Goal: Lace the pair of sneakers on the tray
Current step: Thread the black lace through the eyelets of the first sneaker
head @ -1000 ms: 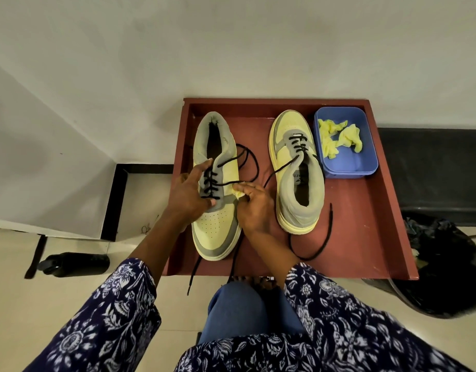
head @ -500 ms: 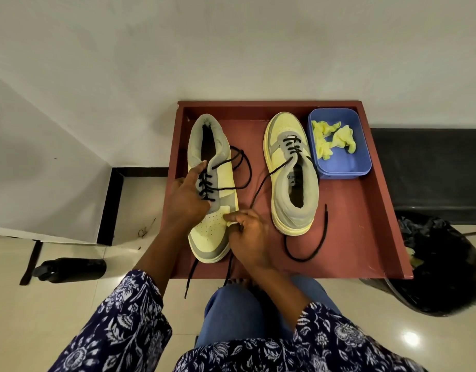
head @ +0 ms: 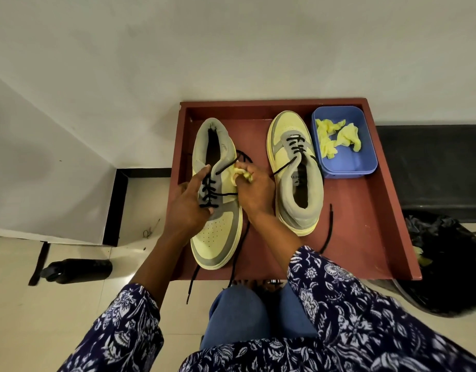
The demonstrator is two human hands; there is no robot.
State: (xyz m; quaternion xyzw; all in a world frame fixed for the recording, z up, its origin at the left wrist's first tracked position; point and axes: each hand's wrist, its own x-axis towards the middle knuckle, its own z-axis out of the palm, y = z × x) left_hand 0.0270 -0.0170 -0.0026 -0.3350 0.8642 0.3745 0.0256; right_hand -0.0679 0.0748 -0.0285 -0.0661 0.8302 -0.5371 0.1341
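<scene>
Head view, looking down. Both hands work on the left sneaker [head: 218,200], which lies on the red tray [head: 365,224] with its toe toward the person and its heel toward the wall. The left hand [head: 188,205] cups the sneaker's outer side, the forefinger stretched along the eyelets and the thumb pressed on the lower crossings of the black lace [head: 212,196]; its other fingers are hidden under the shoe. The right hand [head: 254,191] rests against the inner side, fingers curled around a crumpled yellow wad [head: 240,174] at the shoe's edge; whether it also pinches the lace cannot be told. Past the fingertips, one lace end runs over the tongue and loops onto the tray. Below the wrists, two loose lace ends trail over the tray's near edge. To the right of the right hand lies the right sneaker [head: 295,173], reversed, toe toward the wall, laced only through its front eyelets; its lace [head: 328,229] curves across the tray beside the right forearm. Farther right, in the tray's far corner, a blue tub [head: 346,162] holds more yellow wads [head: 336,136]. Left of the left forearm, a dark bottle [head: 78,269] lies on the floor; right of the tray sits a black bag [head: 446,264].
</scene>
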